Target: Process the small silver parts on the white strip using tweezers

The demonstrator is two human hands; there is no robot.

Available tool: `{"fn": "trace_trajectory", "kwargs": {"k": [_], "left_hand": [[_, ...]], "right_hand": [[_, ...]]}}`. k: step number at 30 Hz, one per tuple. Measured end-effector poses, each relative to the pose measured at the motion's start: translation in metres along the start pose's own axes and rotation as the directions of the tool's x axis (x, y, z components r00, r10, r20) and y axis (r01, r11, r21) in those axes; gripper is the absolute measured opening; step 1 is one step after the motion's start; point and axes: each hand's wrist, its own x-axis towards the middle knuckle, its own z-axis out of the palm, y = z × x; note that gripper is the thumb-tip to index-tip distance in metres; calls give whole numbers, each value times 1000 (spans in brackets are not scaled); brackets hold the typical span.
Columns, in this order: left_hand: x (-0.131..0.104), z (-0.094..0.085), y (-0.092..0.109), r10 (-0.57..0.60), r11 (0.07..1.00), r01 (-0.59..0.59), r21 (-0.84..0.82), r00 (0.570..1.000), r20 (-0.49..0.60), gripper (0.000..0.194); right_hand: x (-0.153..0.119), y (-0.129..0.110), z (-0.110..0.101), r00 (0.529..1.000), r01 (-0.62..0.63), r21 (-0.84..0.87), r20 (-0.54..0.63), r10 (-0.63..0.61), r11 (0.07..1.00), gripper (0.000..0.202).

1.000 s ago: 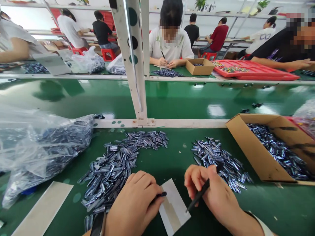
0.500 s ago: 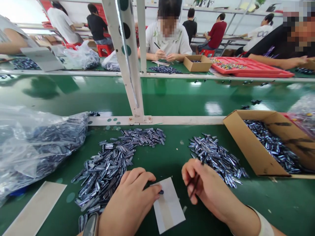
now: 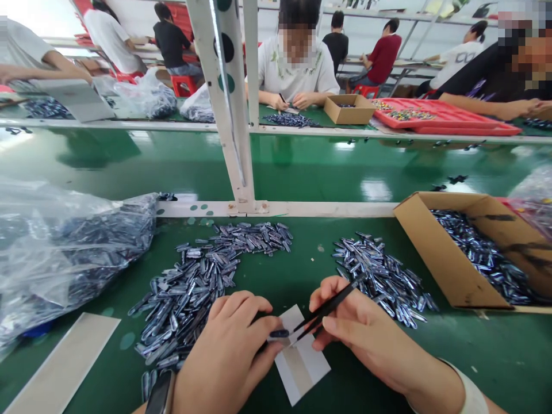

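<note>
My left hand (image 3: 228, 353) pinches a small, dark, elongated metallic piece (image 3: 279, 333) between thumb and forefinger. Black tweezers (image 3: 334, 302) are held in my right hand (image 3: 373, 342), their two arms apart and their tips close to the piece; whether they touch it I cannot tell. Under the tips lies a white card (image 3: 317, 359) with a beige strip across it. A heap of similar narrow, shiny pieces (image 3: 185, 305) spreads just left of my left hand. Beyond my right hand sits another pile of bluish pieces (image 3: 379, 276).
An open cardboard box (image 3: 435, 259) with many pieces stands at right. A clear plastic bag (image 3: 77, 253) full of pieces is at left, with a beige strip board (image 3: 64, 362) before it. A white post (image 3: 235, 126) rises from the rail. Several people sit opposite.
My right hand has turned and brought the tweezers leftward, tips now beside the piece in my left hand. The piece shows more fully between the left fingers.
</note>
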Motion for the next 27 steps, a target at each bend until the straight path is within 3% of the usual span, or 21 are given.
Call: {"fn": "trace_trajectory", "kwargs": {"k": [7,13,19,27], "left_hand": [[1,-1,0,9,994,-19,109,996,94,20],[2,-2,0,-7,999,3,50,996,85,16],[2,-2,-2,-6,1000,6,6,998,69,11],[1,-2,-2,-85,995,86,-47,996,12,8]], "right_hand": [[2,4,-1,994,15,-34,-111,-19,999,39],[0,6,-2,993,-56,-183,-116,35,981,37],[-2,1,-3,987,-106,-165,-138,84,981,35],[1,7,-2,992,-8,-355,-122,-38,935,31]]}}
